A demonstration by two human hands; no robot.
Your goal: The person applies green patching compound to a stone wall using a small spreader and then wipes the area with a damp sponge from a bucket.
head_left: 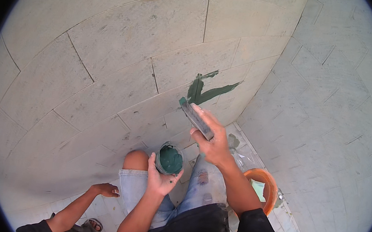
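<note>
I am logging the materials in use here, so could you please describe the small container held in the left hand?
The container is a small round tub, seemingly clear plastic, open-topped and filled with dark green paste. It is held upright in the left hand, fingers wrapped around its wall, in front of the knees, just below the flat tool.

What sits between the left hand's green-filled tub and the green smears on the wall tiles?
The right hand with its flat float lies between the tub and the smears, in the head view.
</note>
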